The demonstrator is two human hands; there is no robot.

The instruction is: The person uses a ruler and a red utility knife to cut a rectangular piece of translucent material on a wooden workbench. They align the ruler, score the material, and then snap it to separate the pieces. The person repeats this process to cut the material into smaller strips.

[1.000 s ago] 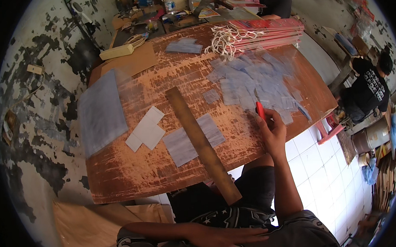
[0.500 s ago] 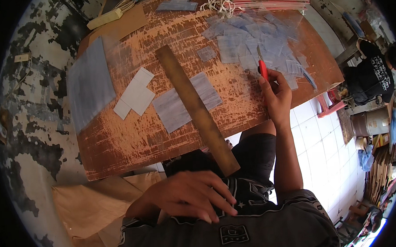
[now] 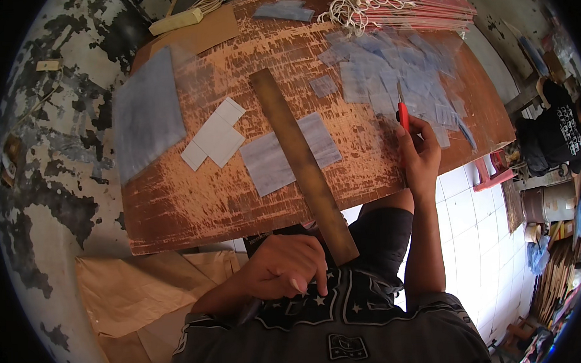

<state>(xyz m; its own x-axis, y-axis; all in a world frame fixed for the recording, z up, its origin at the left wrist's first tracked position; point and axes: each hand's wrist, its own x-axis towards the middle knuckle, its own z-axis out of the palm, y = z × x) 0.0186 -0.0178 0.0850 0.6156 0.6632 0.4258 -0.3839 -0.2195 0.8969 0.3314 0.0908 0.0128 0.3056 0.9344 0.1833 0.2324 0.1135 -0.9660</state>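
My right hand (image 3: 421,151) grips a red cutter knife (image 3: 403,117) near the table's right edge. Its blade points away from me, over a spread pile of clear bluish plastic pieces (image 3: 380,70). My left hand (image 3: 286,266) hangs above my lap at the near edge, fingers loosely bent and apart, holding nothing. Beside it is the near end of a long brown ruler-like strip (image 3: 303,165), which juts past the table edge. The strip lies across a rectangular grey-blue sheet (image 3: 267,164). To the left rests a white paper cutout (image 3: 216,136) with drawn lines.
The worn brown table (image 3: 175,219) also carries a large plastic sheet (image 3: 148,113), cardboard (image 3: 213,34), an extension socket (image 3: 178,21) and red strips with white cords (image 3: 419,10). Brown paper (image 3: 152,291) lies below left. Another person (image 3: 551,131) is at the right.
My left hand has drawn its spread fingers in and moved slightly away from my chest. My right hand still holds the cutter knife. The whole view has shifted slightly.
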